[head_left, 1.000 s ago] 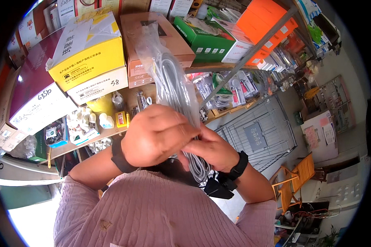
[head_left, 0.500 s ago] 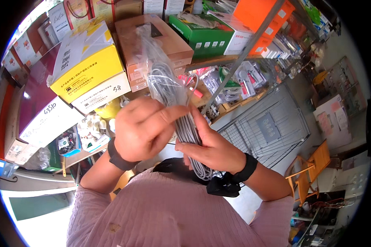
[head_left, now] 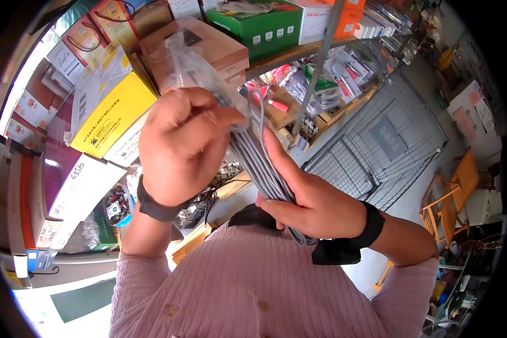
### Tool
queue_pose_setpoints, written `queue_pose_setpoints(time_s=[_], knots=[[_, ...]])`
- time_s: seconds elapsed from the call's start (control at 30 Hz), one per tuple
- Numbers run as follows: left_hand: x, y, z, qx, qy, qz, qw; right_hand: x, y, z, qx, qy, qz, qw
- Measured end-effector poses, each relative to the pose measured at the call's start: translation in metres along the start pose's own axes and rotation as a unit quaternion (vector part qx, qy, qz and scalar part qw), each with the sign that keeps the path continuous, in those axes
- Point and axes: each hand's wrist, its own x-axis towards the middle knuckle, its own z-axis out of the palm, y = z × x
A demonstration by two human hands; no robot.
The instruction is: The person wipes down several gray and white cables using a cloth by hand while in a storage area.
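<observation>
I see my left hand (head_left: 180,146) squeezed tight around the top of a bundle of gray cables (head_left: 265,174) in a clear plastic bag (head_left: 194,59). My right hand (head_left: 312,200) wraps the bottom part, fingers curled, up before the shelf boxes (head_left: 110,115).

A wooden shelf (head_left: 276,59) carries a green box (head_left: 259,25), a brown cardboard box (head_left: 208,48) and a yellow box (head_left: 110,112). Below, a lower shelf (head_left: 321,121) holds packaged small goods (head_left: 327,79).
</observation>
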Motion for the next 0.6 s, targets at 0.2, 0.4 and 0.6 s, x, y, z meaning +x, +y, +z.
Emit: queue_pose_setpoints(time_s=[0.2, 0.4, 0.6], knots=[[0.019, 0.005, 0.002, -0.021, 0.008, -0.038, 0.999, -0.017, 0.002, -0.002, -0.076, 0.015, -0.037, 0.996], [0.036, 0.013, -0.002, -0.143, -0.132, -0.096, 0.976, -0.027, 0.013, -0.007, -0.162, 0.05, -0.078, 0.982], [0.032, -0.006, 0.012, -0.2, -0.059, -0.159, 0.965, -0.032, 0.009, -0.007, -0.195, 0.051, -0.088, 0.975]])
